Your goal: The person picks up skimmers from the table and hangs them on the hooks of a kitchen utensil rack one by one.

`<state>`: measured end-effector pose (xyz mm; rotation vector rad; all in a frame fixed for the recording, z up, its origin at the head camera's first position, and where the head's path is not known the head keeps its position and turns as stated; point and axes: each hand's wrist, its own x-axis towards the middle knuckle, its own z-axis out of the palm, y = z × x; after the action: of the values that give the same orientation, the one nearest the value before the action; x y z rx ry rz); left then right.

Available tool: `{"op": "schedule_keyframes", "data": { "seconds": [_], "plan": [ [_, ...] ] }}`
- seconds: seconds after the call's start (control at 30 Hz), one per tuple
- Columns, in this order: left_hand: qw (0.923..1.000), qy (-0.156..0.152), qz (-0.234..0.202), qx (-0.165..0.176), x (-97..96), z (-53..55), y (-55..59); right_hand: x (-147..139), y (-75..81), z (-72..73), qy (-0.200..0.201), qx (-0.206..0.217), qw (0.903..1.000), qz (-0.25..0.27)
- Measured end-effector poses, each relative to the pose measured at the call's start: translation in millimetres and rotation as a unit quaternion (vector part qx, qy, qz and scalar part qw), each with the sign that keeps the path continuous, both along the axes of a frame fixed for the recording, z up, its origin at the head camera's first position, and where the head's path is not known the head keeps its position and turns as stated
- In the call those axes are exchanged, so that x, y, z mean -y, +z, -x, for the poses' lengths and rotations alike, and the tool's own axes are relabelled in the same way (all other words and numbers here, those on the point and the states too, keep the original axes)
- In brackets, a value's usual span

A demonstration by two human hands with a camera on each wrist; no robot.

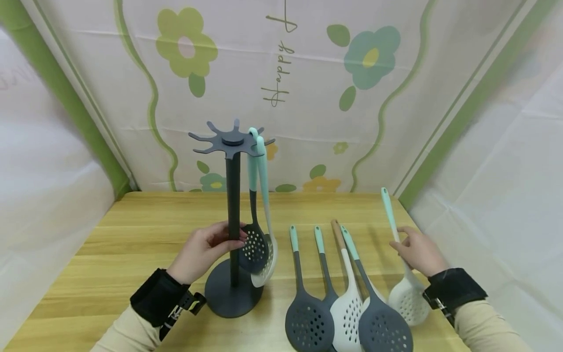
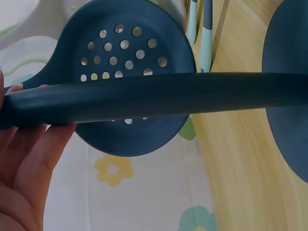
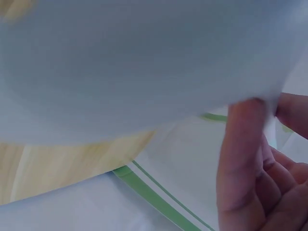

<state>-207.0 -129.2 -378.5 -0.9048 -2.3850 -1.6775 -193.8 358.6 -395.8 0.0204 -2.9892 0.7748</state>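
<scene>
My left hand [image 1: 206, 250] grips the dark upright pole [image 1: 233, 195] of a utensil stand, its fingers [image 2: 31, 159] wrapped about the pole in the left wrist view. From the stand's pronged top [image 1: 230, 140] hang a dark perforated skimmer [image 1: 254, 252] and a white perforated skimmer [image 1: 270, 266], both with mint handle ends. At the right, my right hand [image 1: 420, 252] pinches the neck of another white skimmer [image 1: 406, 300], its mint end pointing up and away. That skimmer's pale, blurred head [image 3: 120, 72] fills much of the right wrist view.
Several turners and skimmers lie side by side at the front, among them a dark one [image 1: 309, 320], a white one with a brown handle end [image 1: 347, 313] and another dark one [image 1: 384, 327]. The wooden table [image 1: 132, 254] meets patterned cloth [image 1: 281, 98] at back and sides.
</scene>
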Motion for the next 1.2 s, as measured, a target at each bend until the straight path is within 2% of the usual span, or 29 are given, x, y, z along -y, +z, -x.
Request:
{"op": "schedule_keyframes", "data": {
  "seconds": [0.27,0.77,1.2],
  "plan": [
    [0.9975,0.038,0.009,-0.059,-3.8,-0.9,-4.7,2.3,4.3,0.5,-0.007,-0.024,0.9996,-0.013],
    [0.9934,0.091,-0.01,-0.069,-10.8,-7.4,-7.3,4.0,2.2,2.1,-0.011,-0.029,0.999,-0.031],
    [0.9844,0.141,-0.024,-0.103,-19.0,-11.8,-8.7,7.8,3.8,1.8,-0.011,-0.043,0.9977,-0.051]
  ]
}}
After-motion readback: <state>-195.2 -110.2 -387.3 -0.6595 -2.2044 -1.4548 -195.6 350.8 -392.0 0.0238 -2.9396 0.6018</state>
